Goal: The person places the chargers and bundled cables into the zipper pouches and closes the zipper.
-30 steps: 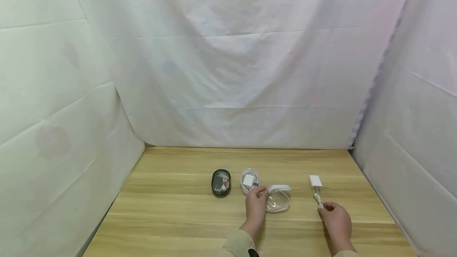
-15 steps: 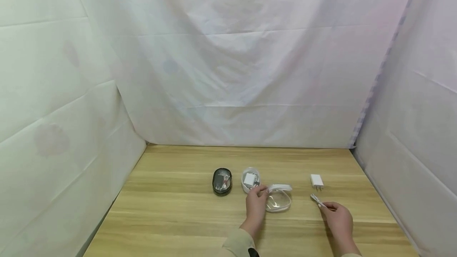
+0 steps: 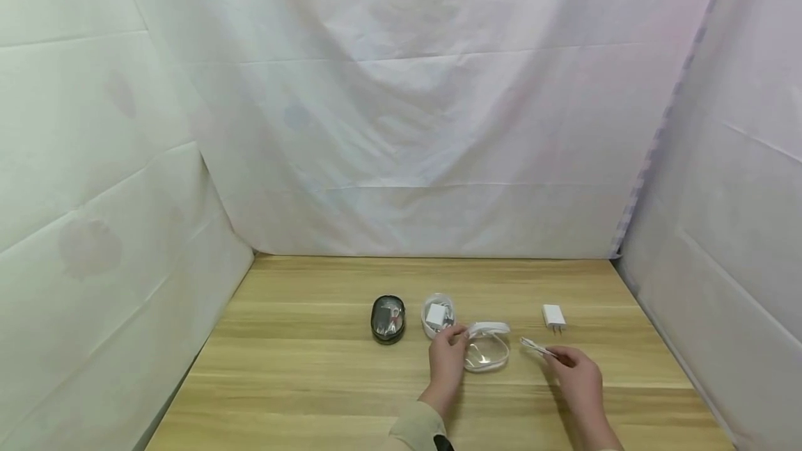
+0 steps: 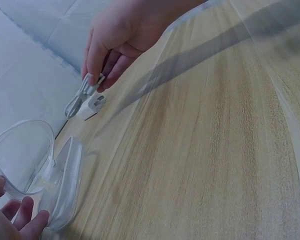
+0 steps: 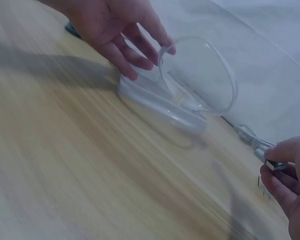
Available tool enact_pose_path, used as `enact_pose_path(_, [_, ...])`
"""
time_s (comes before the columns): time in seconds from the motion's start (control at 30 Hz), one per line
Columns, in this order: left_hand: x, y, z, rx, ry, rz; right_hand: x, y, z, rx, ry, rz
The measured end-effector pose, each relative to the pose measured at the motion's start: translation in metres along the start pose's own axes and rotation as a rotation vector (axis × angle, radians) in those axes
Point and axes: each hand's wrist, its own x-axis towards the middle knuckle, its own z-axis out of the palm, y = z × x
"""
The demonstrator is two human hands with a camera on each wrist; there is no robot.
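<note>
My left hand holds a small clear zip case with white edging, its lid raised. In the right wrist view a fingertip touches the lid's rim, while other fingers lie by the base of the case. To the right, my right hand pinches a folded white charging cable above the table. The cable is bundled into loops, and a metal plug end shows between thumb and fingers in the right wrist view. Behind that hand a white charger plug lies on the table, prongs towards me.
Beyond my left hand stands another white-edged case with a white charger and cable inside. A black-edged case with dark contents lies left of it. The wooden table meets hanging white cloth at the back and sides.
My right hand has moved left with the cable, towards the open case, and the cable has turned to point left. The left hand stays at the case.
</note>
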Motion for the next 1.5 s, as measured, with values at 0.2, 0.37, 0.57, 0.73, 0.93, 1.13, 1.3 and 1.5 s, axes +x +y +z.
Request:
enact_pose_path(0.2, [0.001,-0.002,0.001,0.0,-0.006,-0.009,-0.005,-0.009,0.002,0.052,-0.04,0.003])
enact_pose_path(0.37, [-0.001,-0.001,0.001,-0.017,-0.024,-0.028,-0.007,-0.012,0.009,0.117,-0.085,0.007])
enact_pose_path(0.57, [-0.004,-0.001,0.001,-0.057,-0.064,-0.053,-0.007,-0.012,0.022,0.168,-0.121,0.014])
enact_pose_path(0.73, [-0.005,-0.001,0.002,-0.069,-0.08,-0.049,-0.006,-0.013,0.031,0.134,-0.111,-0.028])
enact_pose_path(0.93, [-0.002,-0.002,0.002,-0.058,-0.083,-0.05,-0.002,-0.014,0.039,0.103,-0.086,-0.102])
enact_pose_path(1.13, [-0.002,-0.004,0.002,-0.031,-0.086,-0.033,-0.001,-0.015,0.048,0.06,-0.056,-0.164])
enact_pose_path(1.3, [-0.004,-0.004,0.002,-0.024,-0.085,-0.027,-0.001,-0.014,0.057,0.044,-0.007,-0.157])
enact_pose_path(1.5, [-0.005,-0.001,0.001,-0.034,-0.09,-0.016,0.002,-0.012,0.063,0.017,0.028,-0.164])
